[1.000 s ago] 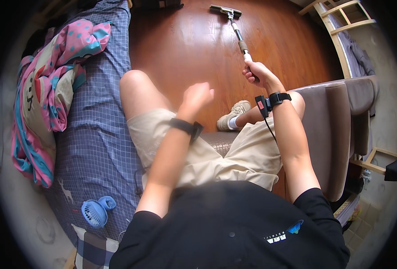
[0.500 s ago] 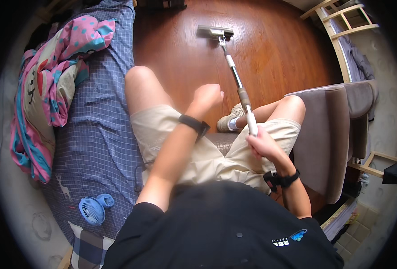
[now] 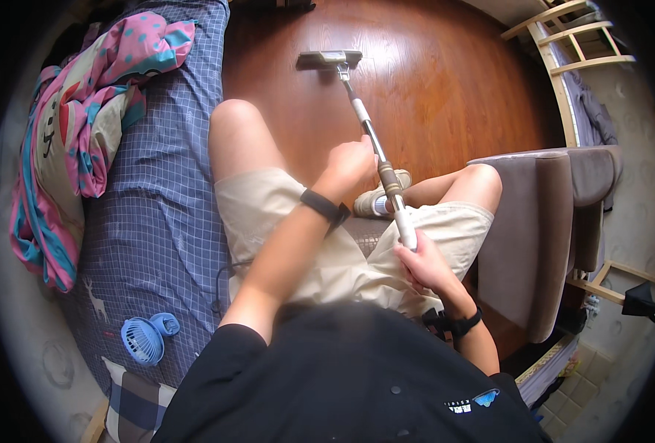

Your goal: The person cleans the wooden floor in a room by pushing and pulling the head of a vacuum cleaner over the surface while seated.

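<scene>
A mop with a wide flat head reaches from the floor up between my knees. My right hand is wrapped round the white top end of its handle. My left hand is curled closed right beside the middle of the pole, above the ribbed brown grip. Its fingertips come up against the pole's left side; what they hold, if anything, is hidden. The mop head rests on the brown wood floor.
On the left is a bed with a blue checked sheet, a bundled pink and blue quilt and a small blue fan. A grey-brown padded seat stands close on my right. Wooden ladder rails rise at the far right.
The mop head has moved left and slightly nearer. My right hand has come a little toward me with the handle. The pole now lies against my left hand, where a gap was.
</scene>
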A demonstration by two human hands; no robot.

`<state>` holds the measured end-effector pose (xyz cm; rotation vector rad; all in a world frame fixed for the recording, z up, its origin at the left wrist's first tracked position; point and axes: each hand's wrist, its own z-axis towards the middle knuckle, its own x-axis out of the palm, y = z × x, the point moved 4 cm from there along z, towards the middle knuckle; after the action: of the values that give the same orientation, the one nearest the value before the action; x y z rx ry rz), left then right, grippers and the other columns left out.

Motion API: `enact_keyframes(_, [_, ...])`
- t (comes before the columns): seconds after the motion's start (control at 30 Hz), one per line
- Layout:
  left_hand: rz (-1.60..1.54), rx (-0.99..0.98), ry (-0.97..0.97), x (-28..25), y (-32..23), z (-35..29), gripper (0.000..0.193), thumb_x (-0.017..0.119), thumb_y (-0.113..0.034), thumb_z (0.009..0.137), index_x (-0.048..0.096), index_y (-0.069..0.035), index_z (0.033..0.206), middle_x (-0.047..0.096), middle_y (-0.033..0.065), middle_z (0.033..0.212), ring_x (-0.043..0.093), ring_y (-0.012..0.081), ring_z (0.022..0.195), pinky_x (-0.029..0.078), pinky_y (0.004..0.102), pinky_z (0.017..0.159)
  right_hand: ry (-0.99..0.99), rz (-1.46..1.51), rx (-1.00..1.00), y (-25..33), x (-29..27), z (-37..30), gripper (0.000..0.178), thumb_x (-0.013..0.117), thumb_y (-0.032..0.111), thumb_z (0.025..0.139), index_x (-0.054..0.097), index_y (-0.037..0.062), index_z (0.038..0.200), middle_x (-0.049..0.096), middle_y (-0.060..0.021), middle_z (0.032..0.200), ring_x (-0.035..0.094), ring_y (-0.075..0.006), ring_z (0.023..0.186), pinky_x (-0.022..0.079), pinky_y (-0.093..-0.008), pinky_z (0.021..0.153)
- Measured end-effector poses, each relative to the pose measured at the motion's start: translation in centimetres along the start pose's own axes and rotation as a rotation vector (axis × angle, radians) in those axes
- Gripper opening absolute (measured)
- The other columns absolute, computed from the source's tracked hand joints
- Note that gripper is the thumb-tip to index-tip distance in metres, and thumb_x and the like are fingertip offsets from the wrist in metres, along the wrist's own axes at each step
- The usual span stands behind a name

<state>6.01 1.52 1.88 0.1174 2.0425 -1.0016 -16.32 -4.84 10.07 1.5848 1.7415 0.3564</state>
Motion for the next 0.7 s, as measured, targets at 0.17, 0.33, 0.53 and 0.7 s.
enact_keyframes(0.17, [-0.046, -0.055, -0.021, -0.7, 0.3, 0.1, 0.036, 0.05, -0.028, 0.089, 0.052, -0.002, 0.113, 0.067, 0.0245, 0.093, 0.065, 0.041, 0.088, 0.051, 0.0517, 0.078, 0.002, 0.096, -0.001, 3.3, 0.3, 5.7, 0.02, 0.055, 0.016, 0.09, 0.052, -0.0016, 0.081, 0.052, -0.0069, 0.054, 0.049, -0.0137, 0.036, 0.037, -0.0299, 0.032])
enact_keyframes(0.33, [-0.055, -0.102, -0.058, -0.7, 2.0, 0.7, 0.037, 0.048, -0.032, 0.094, 0.048, -0.002, 0.118, 0.068, 0.0213, 0.096, 0.067, 0.0376, 0.089, 0.052, 0.0486, 0.077, 0.052, 0.045, 0.003, 4.0, -0.2, 13.0, 0.026, 0.056, 0.021, 0.092, 0.048, 0.003, 0.075, 0.049, -0.0026, 0.057, 0.043, -0.0102, 0.037, 0.033, -0.0265, 0.031])
enact_keyframes(0.53, [-0.074, -0.191, -0.104, -0.9, 3.6, 0.7, 0.043, 0.046, -0.032, 0.095, 0.046, -0.001, 0.125, 0.067, 0.0223, 0.103, 0.065, 0.0376, 0.096, 0.051, 0.0483, 0.082, 0.02, -0.036, -0.105, 8.7, -1.9, 21.2, 0.029, 0.058, 0.024, 0.091, 0.052, 0.0046, 0.071, 0.05, -0.0022, 0.058, 0.044, -0.0114, 0.042, 0.036, -0.027, 0.038])
enact_keyframes(0.7, [-0.069, -0.236, -0.1, -0.8, 5.2, 0.7, 0.043, 0.046, -0.031, 0.095, 0.047, -0.001, 0.125, 0.066, 0.023, 0.105, 0.064, 0.0374, 0.1, 0.05, 0.0483, 0.086, 0.095, 0.111, -0.157, 10.7, -3.4, 23.8, 0.026, 0.059, 0.023, 0.09, 0.051, 0.0054, 0.074, 0.05, -0.0013, 0.06, 0.046, -0.0101, 0.046, 0.035, -0.0257, 0.038])
